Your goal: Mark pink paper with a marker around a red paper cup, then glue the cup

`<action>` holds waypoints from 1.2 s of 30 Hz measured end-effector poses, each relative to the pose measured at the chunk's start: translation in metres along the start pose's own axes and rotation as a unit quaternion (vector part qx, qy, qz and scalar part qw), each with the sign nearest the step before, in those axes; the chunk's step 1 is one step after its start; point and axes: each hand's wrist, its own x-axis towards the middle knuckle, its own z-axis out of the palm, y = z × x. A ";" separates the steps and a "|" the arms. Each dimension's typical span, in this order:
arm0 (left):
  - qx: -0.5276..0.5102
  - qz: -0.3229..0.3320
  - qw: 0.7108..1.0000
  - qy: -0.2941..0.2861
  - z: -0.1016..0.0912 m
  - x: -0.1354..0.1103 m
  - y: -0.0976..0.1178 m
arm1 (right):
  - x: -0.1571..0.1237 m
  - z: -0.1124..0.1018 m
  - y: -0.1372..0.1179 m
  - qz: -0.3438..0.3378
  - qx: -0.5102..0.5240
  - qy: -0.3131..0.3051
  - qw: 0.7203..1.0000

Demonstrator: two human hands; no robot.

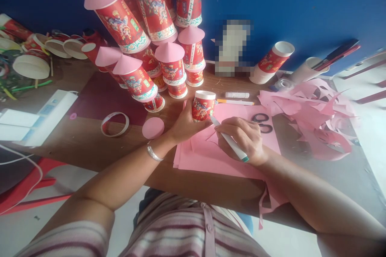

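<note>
My left hand [187, 123] is wrapped round a red paper cup [202, 106] with printed figures and a white rim, held upright above pink paper. In my right hand [243, 138] is a white marker pen [233, 147] with a green end, its tip close to the cup's lower right side; whether it touches I cannot tell. Beneath both hands lie sheets of pink paper [193, 156]. Black-handled scissors [261, 123] rest on the sheets, partly hidden by my right hand. Just behind the cup are an orange-and-white pen [235, 102] and a white glue stick [237, 94].
Stacked red cups with pink cone tops [136, 76] stand at the back left. Pink paper scraps [319, 116] heap on the right, near a pen cup [307, 70] and stacked cups [273, 62]. A paper ring [115, 124] and pink disc [153, 128] lie left.
</note>
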 end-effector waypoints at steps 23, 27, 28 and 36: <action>0.001 -0.012 1.000 -0.018 -0.003 0.002 0.001 | 0.001 -0.002 0.000 0.002 -0.004 -0.011 1.000; 0.015 -0.017 1.000 -0.017 -0.002 0.001 0.003 | 0.001 -0.002 0.000 -0.003 0.003 -0.012 1.000; 0.020 -0.016 1.000 -0.015 -0.001 0.001 0.003 | 0.001 -0.002 0.000 -0.004 0.006 -0.012 1.000; 0.010 -0.017 0.999 -0.031 -0.001 0.002 0.003 | 0.001 -0.001 0.000 -0.010 0.007 -0.023 1.000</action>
